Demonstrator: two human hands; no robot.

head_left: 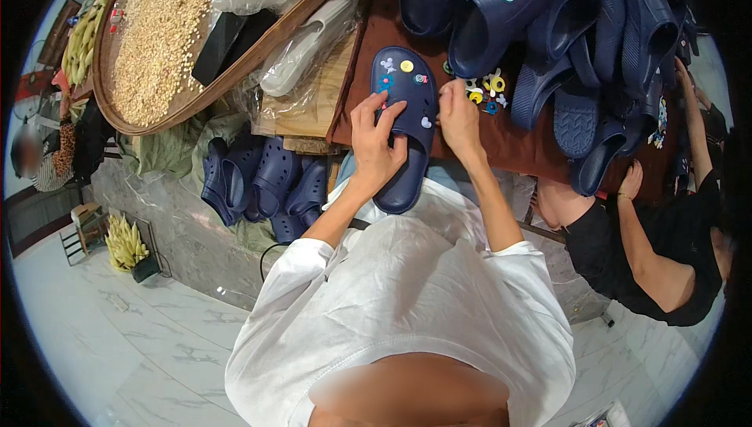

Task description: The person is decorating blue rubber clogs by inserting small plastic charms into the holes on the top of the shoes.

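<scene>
A navy clog [417, 149] lies at the near edge of the brown table, its toe pointing away from me. Small charms sit on its upper, among them a yellow round one [406, 66] and a white one [426, 122]. My left hand [373, 149] grips the clog from the left, fingertips pressing on the upper and thumb by the foot opening. Just off the clog's right side, my right hand [460, 121] has its fingers pinched together; whatever they hold is hidden. Loose colourful charms [493, 86] lie on the table beyond that hand.
Many navy clogs [509, 4] are heaped at the far right. At the far left stand a woven tray [157, 125] of pale kernels and a bagged white shoe [301, 51]. More clogs [274, 176] hang below left. A co-worker's arm [654, 247] reaches in at right.
</scene>
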